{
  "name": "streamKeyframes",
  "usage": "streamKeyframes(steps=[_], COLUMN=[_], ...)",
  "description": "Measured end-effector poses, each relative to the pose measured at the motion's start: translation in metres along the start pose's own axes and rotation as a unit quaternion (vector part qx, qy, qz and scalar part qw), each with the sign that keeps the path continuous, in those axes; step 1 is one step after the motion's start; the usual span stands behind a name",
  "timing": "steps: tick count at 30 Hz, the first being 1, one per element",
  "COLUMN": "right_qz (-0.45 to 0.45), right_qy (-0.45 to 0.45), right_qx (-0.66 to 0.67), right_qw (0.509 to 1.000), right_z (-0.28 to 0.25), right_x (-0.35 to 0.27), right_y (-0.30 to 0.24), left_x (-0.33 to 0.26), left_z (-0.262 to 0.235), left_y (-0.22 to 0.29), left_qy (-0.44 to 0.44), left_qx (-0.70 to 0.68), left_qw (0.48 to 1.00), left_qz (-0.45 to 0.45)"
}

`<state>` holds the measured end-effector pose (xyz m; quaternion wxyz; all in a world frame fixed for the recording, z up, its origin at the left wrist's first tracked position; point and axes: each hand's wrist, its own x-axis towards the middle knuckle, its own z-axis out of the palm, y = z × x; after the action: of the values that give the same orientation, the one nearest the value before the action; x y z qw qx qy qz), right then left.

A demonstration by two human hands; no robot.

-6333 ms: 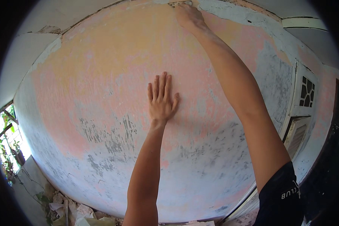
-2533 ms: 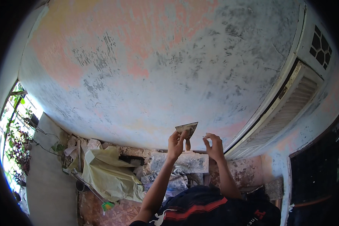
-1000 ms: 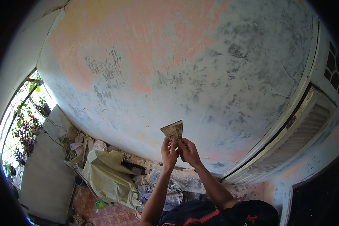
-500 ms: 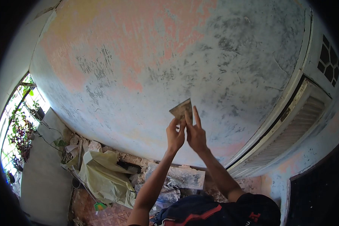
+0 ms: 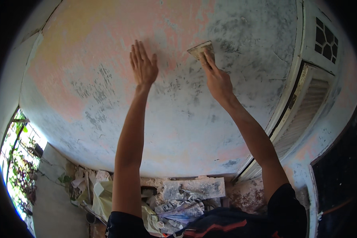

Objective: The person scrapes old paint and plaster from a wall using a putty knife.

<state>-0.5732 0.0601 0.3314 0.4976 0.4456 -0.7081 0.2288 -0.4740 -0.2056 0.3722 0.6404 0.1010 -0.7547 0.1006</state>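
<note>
In front of me stands a wall point(image 5: 178, 131) with patchy pink, yellowish and pale blue-grey paint and dark scraped spots. My right hand point(image 5: 217, 77) grips a scraper point(image 5: 201, 49) with a wide, stained flat blade, its edge up by the wall where pink meets grey. The fingers lie along the blade's back, and the handle is hidden in the palm. Raised to the left, my left hand point(image 5: 143, 65) is open and holds nothing, its fingers stretched upward against the pink area. Whether its palm touches the wall I cannot tell.
Rubble and a dusty slab point(image 5: 194, 188) lie along the wall's foot, beside a pale yellow sheet point(image 5: 103, 198). A louvred shutter point(image 5: 305, 109) in a white frame stands at the right. Plants point(image 5: 22, 170) hang by a bright window at the left.
Both hands have gone from close together, low in front of me, to higher and apart. The left hand has left the scraper and opened; the right has carried the scraper upward.
</note>
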Motion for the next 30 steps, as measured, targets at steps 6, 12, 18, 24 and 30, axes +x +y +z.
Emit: streamKeyframes(steps=[6, 12, 18, 24, 30], right_qz=[-0.012, 0.039, 0.055, 0.128, 0.104], right_qy=[-0.080, -0.067, -0.017, -0.068, -0.026], right_qx=[-0.095, -0.116, -0.113, -0.128, -0.112], right_qw=[0.992, 0.990, 0.992, 0.981, 0.988], right_z=[0.018, 0.029, 0.034, 0.022, 0.033], right_x=[0.042, 0.058, 0.085, 0.112, 0.092], right_y=[-0.032, -0.054, -0.063, -0.079, -0.067], left_x=[-0.003, -0.001, 0.000, -0.002, -0.005], left_z=[0.019, 0.018, 0.023, 0.021, 0.017], left_y=[-0.063, -0.068, -0.073, -0.076, -0.073], left_qy=[0.028, 0.058, 0.055, 0.049, 0.042], left_qx=[0.022, 0.024, 0.010, 0.020, 0.032], left_qw=[0.997, 0.996, 0.996, 0.997, 0.997], left_qz=[0.064, 0.069, 0.062, 0.063, 0.056])
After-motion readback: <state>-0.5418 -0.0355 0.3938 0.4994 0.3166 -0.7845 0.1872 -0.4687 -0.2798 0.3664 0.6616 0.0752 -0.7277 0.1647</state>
